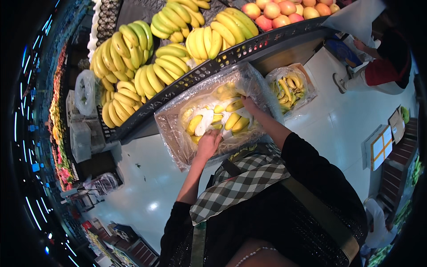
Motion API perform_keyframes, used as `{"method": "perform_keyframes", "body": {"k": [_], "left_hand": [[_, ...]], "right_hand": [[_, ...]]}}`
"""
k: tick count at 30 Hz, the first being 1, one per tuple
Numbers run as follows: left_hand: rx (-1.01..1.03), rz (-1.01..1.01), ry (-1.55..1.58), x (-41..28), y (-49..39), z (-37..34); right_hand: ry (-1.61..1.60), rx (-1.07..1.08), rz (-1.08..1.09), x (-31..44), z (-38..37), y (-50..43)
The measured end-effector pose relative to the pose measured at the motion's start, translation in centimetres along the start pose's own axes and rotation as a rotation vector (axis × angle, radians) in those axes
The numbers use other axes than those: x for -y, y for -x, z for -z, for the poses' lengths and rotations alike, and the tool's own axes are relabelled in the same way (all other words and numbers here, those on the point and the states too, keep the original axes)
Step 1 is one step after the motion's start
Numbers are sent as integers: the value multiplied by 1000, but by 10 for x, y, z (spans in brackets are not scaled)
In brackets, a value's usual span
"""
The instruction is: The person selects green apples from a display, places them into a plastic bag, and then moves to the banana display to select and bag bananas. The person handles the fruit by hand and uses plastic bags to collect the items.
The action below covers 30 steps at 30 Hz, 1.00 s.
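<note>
A cardboard box (168, 133) stands before me, lined with clear plastic film (263, 96). Inside lie yellow bananas (240, 124) among sheets of white wrapping (204, 124). My left hand (209, 144) reaches over the near side of the box, its fingertips at the bananas and the wrapping. At the right side, my right hand (249, 104) is by the end of a banana (234, 105) and the plastic liner. The fingers of both hands are partly hidden, so a firm grip on anything cannot be made out.
Beyond the box, a display stand with a black slatted edge (200, 71) carries banana bunches (133, 50) and apples (287, 11). Another plastic-lined box of bananas (288, 88) is on the floor to the right. A person (383, 63) stands farther right. Clear plastic bins (80, 140) are at left.
</note>
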<state>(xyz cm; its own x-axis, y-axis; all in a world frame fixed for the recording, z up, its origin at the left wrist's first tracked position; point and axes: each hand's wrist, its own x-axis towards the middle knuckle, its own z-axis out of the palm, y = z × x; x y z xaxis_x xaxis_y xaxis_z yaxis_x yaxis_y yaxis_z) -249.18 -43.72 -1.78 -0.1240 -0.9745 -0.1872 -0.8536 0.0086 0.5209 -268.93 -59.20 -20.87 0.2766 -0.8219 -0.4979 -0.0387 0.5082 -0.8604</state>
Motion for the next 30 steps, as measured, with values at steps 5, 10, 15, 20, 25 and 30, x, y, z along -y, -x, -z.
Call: {"method": "perform_keyframes", "body": {"k": [5, 10, 15, 20, 25, 30], "left_hand": [[-19, -105, 23, 3, -32, -5], [54, -103, 22, -4, -66, -24], [-84, -341, -95, -13, -104, -67], [-93, -255, -175, 1, -130, -97], [-71, -223, 6, 13, -122, -77], [-282, 116, 107, 41, -79, -43]], "right_hand": [[71, -86, -25, 20, 13, 11], [107, -100, -16, 27, 14, 13], [70, -134, 27, 37, 21, 16], [-41, -129, 177, 71, 23, 50], [56, -119, 195, 84, 28, 65], [884, -134, -146, 45, 36, 7]]}}
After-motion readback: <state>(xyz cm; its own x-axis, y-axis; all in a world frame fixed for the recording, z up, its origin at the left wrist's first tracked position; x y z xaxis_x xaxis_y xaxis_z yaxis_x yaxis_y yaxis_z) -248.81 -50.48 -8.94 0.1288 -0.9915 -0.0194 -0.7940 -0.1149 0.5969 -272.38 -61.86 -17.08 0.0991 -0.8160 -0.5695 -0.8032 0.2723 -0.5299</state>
